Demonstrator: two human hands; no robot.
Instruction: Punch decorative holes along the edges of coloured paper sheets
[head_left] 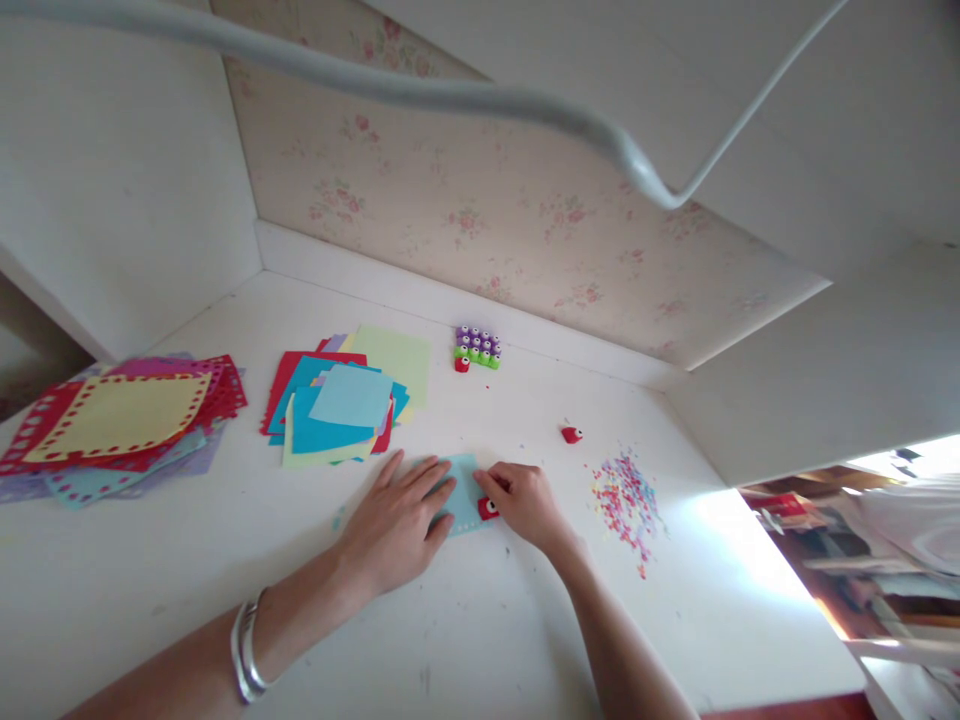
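A light blue paper sheet (463, 478) lies on the white table, with small punched holes along its near edge. My left hand (397, 518) rests spread on the sheet's left part, fingers apart. At the sheet's right edge sits a small red punch (487, 508) with a white eye-like dot. My right hand (521, 500) is beside and partly over this punch, its thumb and index finger pinched together at the paper's right edge. Whether those fingertips hold the paper or the punch is hard to make out.
Punched coloured papers (120, 415) lie at the far left, beside a stack of plain sheets (352, 395). Purple and green punches (478, 345) stand near the wall. Another red punch (572, 435) and scattered confetti (626, 500) lie to the right. A white cable (450, 95) crosses above.
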